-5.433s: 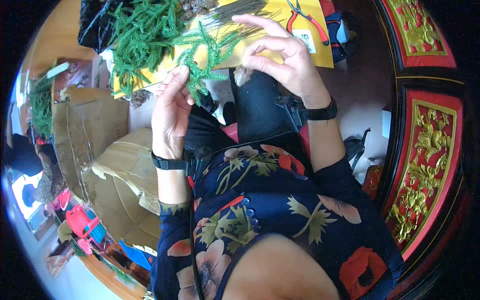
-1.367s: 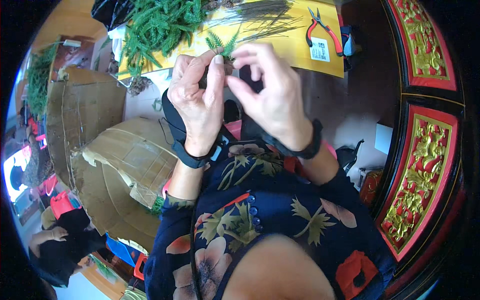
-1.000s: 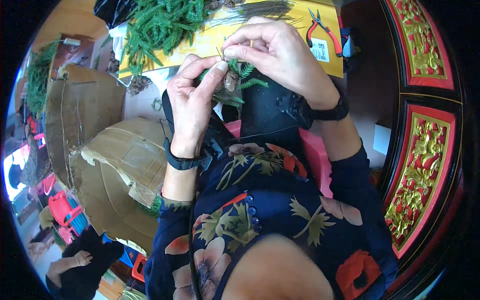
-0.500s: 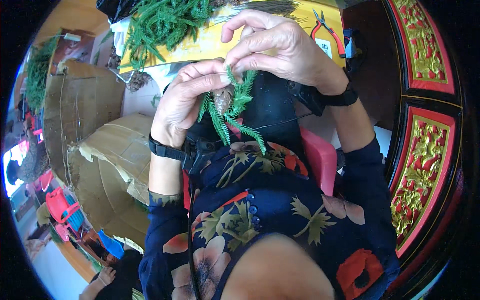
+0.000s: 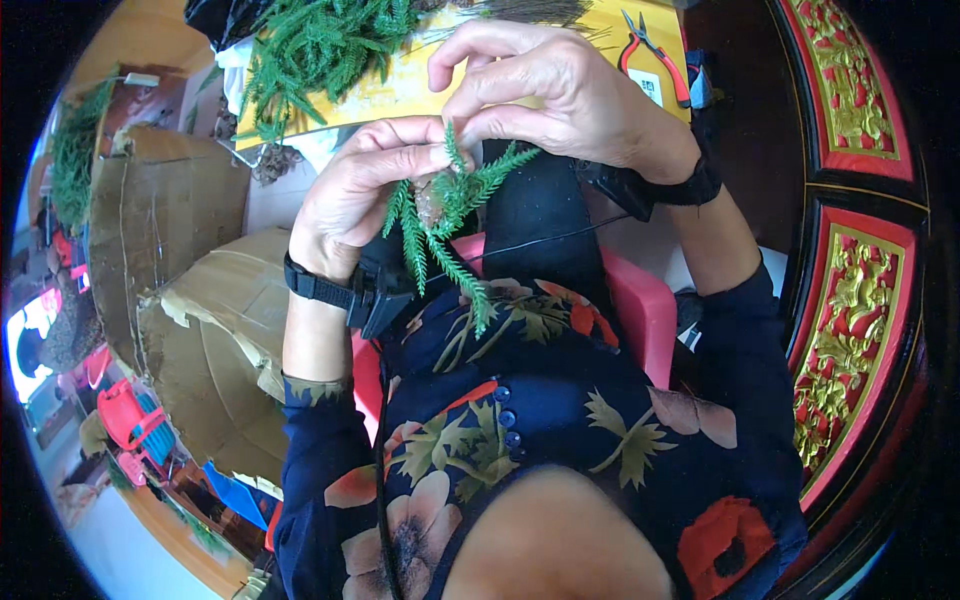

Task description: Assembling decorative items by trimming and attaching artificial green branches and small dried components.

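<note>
Nearest, a dark floral shirt [image 5: 560, 400], buttoned down the front; a thin black cable runs down it. Black straps, 1 to each wrist.

Left hand [image 5: 365, 175], 1: thumb and forefinger clamped on the top of a bundle, the other fingers curled behind. Right hand [image 5: 570, 95], 1: thumb and a fingertip drawn together on the same top end, touching the left fingertips, its upper fingers bent and apart; whether stem or wire lies in that pinch is too small to tell.

Bundle, 1, hanging below the fingertips above the lap: green sprigs [image 5: 482, 185] spread around and beneath 1 brown pine cone [image 5: 428, 203].

Pink chair [image 5: 645, 320], 1, under the person. Beyond the hands, a yellow sheet [image 5: 405, 95] bearing a heap of greenery [image 5: 320, 55] at left, thin dark wires [image 5: 540, 10], and 1 pair of red-handled pliers [image 5: 655, 60] at right.

Left, a torn cardboard box [image 5: 225, 320]; right, carved gold-on-red panels [image 5: 855, 340]. Far left, a red chair [image 5: 122, 412].
</note>
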`<action>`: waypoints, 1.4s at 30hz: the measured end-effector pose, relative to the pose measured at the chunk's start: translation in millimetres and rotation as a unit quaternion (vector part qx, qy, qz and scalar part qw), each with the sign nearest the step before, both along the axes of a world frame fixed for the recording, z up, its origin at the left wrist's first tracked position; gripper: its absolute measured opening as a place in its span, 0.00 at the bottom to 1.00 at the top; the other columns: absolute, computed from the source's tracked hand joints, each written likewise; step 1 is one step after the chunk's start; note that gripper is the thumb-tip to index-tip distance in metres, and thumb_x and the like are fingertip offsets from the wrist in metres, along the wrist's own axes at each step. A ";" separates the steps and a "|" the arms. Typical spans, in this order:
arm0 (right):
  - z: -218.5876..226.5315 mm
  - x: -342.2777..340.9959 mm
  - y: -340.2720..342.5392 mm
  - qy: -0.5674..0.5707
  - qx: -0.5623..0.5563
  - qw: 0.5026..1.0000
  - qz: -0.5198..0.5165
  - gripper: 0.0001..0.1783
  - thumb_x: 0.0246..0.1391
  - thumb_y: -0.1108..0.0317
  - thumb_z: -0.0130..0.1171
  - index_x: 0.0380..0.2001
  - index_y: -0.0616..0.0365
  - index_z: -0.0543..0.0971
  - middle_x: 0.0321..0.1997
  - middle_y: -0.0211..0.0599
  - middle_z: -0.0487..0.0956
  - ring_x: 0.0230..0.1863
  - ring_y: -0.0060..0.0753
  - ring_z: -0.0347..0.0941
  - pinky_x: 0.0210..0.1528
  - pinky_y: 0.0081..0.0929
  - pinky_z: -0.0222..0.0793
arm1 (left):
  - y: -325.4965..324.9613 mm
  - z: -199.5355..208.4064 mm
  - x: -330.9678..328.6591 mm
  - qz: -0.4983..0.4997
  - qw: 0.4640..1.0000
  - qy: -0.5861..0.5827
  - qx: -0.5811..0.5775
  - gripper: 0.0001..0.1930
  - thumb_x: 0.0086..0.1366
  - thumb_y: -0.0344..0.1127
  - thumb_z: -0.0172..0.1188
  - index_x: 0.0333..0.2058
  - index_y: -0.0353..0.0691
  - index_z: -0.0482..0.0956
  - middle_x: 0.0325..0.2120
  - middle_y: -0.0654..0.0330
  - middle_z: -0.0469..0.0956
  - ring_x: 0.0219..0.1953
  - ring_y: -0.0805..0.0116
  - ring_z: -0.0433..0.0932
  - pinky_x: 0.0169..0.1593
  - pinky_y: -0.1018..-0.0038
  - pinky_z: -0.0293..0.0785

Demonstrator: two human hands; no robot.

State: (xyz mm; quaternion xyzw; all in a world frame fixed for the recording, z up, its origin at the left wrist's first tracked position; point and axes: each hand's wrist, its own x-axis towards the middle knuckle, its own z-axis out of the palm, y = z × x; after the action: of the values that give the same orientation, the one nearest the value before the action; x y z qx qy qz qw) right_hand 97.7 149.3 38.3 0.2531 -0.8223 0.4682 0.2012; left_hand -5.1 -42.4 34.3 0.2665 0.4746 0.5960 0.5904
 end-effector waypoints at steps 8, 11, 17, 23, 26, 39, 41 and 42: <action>-14.7 10.4 -18.2 -0.105 0.119 0.967 -0.201 0.06 0.44 0.77 0.59 0.28 0.60 0.76 0.32 0.33 0.72 0.28 0.27 0.70 0.32 0.26 0.66 | 6.2 -2.7 14.4 0.115 0.901 0.416 -0.054 0.07 0.58 0.31 0.58 0.31 0.33 0.79 0.23 0.66 0.75 0.24 0.78 0.72 0.30 0.82 0.66; -16.5 8.4 -15.7 -0.195 0.018 0.963 -0.187 0.08 0.43 0.76 0.60 0.30 0.59 0.77 0.32 0.32 0.73 0.27 0.27 0.69 0.31 0.26 0.65 | 4.1 -7.2 17.7 0.163 0.823 0.542 -0.045 0.05 0.58 0.30 0.58 0.30 0.34 0.79 0.22 0.66 0.75 0.24 0.79 0.72 0.31 0.85 0.65; -10.0 -0.3 -2.9 0.010 0.026 0.994 -0.110 0.09 0.43 0.74 0.62 0.32 0.57 0.78 0.33 0.31 0.74 0.30 0.27 0.71 0.30 0.24 0.64 | 0.0 -0.9 11.5 0.152 0.966 0.201 -0.059 0.06 0.58 0.29 0.56 0.32 0.34 0.79 0.23 0.66 0.76 0.25 0.80 0.72 0.31 0.84 0.66; 9.5 -2.3 -3.5 0.132 0.120 0.982 -0.064 0.11 0.43 0.72 0.62 0.34 0.56 0.78 0.34 0.31 0.74 0.31 0.29 0.72 0.34 0.26 0.65 | -5.3 3.7 5.4 0.085 0.994 0.064 -0.021 0.07 0.58 0.29 0.55 0.34 0.34 0.79 0.25 0.67 0.77 0.26 0.81 0.71 0.32 0.82 0.67; 5.2 -2.7 -1.2 0.107 0.152 0.980 -0.066 0.11 0.43 0.71 0.62 0.34 0.56 0.78 0.35 0.31 0.74 0.32 0.32 0.72 0.36 0.27 0.65 | -7.1 0.8 4.7 0.072 0.995 0.067 -0.036 0.07 0.59 0.29 0.54 0.33 0.34 0.79 0.24 0.67 0.77 0.26 0.81 0.71 0.32 0.82 0.67; 3.3 0.4 -6.0 0.141 0.094 0.979 -0.116 0.08 0.46 0.69 0.60 0.30 0.59 0.76 0.30 0.37 0.75 0.31 0.36 0.72 0.36 0.30 0.66 | -3.3 -5.9 12.4 0.140 0.978 0.151 -0.030 0.08 0.60 0.31 0.52 0.33 0.34 0.78 0.24 0.66 0.76 0.26 0.80 0.71 0.32 0.83 0.66; 10.8 2.7 -5.5 0.132 0.080 0.982 -0.105 0.07 0.45 0.70 0.61 0.29 0.59 0.77 0.30 0.37 0.75 0.32 0.36 0.72 0.36 0.29 0.66 | -4.1 -8.3 8.1 0.132 0.983 0.130 -0.014 0.09 0.60 0.32 0.52 0.32 0.34 0.78 0.25 0.65 0.76 0.26 0.80 0.71 0.33 0.83 0.66; 15.0 4.5 -5.6 0.124 0.065 0.986 -0.093 0.07 0.44 0.70 0.61 0.29 0.58 0.78 0.31 0.36 0.75 0.33 0.35 0.72 0.37 0.29 0.66 | -4.4 -9.9 6.3 0.123 0.986 0.108 0.001 0.09 0.60 0.32 0.52 0.32 0.34 0.78 0.25 0.64 0.77 0.27 0.80 0.71 0.34 0.83 0.66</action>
State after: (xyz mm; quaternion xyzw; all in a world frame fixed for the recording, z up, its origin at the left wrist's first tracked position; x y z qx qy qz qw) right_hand 102.3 143.7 53.3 0.2441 -0.8399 0.3576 0.3274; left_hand 1.2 -46.8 24.4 0.2697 0.5644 0.6320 0.4575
